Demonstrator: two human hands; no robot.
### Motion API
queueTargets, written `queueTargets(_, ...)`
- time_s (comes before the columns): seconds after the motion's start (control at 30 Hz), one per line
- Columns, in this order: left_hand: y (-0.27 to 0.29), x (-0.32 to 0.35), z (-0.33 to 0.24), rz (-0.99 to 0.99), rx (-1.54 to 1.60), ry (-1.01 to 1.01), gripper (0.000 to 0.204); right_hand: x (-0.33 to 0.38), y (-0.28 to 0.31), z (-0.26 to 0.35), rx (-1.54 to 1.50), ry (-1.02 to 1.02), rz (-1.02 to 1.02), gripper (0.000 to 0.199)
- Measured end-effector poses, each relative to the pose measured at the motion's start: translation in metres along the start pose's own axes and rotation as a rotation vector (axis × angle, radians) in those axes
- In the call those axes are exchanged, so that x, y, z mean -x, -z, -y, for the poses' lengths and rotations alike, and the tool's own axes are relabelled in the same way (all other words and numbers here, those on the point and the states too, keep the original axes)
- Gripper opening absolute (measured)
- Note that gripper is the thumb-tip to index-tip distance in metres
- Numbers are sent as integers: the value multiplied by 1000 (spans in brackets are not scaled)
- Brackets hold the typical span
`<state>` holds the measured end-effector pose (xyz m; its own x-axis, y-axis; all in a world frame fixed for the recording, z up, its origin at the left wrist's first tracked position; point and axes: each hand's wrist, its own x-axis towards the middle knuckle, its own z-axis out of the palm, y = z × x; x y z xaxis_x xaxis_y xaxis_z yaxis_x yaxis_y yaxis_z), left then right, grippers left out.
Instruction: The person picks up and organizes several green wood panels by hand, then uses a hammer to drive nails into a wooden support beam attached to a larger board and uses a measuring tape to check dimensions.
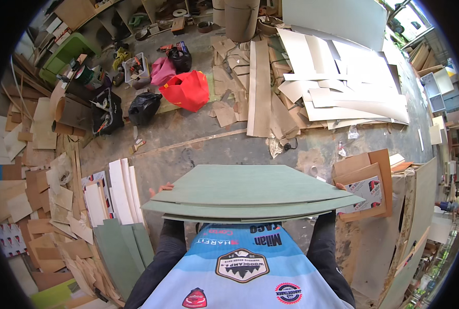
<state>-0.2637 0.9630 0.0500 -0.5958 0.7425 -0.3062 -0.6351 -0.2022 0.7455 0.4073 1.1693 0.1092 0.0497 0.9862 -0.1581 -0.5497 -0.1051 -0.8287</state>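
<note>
In front of my body I carry a stack of pale green boards (245, 186), held level across its width. The boards lie slightly out of line, so several edges show along the near side. My left hand (162, 188) grips the stack's left end, with fingertips showing past the edge. At the opposite end my right hand (341, 186) does the same, and only a little of its fingers shows. Both palms are hidden by the boards.
More green boards (117, 243) lean at the lower left beside white strips (120, 180). Brown panels (381, 167) stand to the right. Ahead, cardboard and white sheets (358, 98) cover the floor. A red bag (187, 91) and a black bag (144, 106) lie farther left.
</note>
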Motion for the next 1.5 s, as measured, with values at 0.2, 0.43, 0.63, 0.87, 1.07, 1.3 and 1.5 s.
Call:
queueTargets(0.2,35,-62,30,-157,-90,37,65,-5,-13,15,307,210,-322,51)
queueTargets(0.43,-25,-41,27,-578,170,-322,59,-54,8,135,709,104,-399,58)
queueTargets(0.63,-167,65,-73,-835,82,-576,47,-80,-231,162,1276,218,486,39)
queueTargets(0.87,-284,126,-104,-356,-1149,-866,32,-69,-291,14,1350,-321,1548,66)
queueTargets(1.07,-327,146,-61,289,-1620,-456,38,-81,-293,-22,1198,-309,1821,61)
queueTargets(1.3,-323,148,-59,298,-1706,-408,32,-106,-303,-25,1126,-466,1721,48)
queueTargets(1.5,-351,116,-68,441,-1876,-131,28,-146,-289,-30,1546,-9,1682,58)
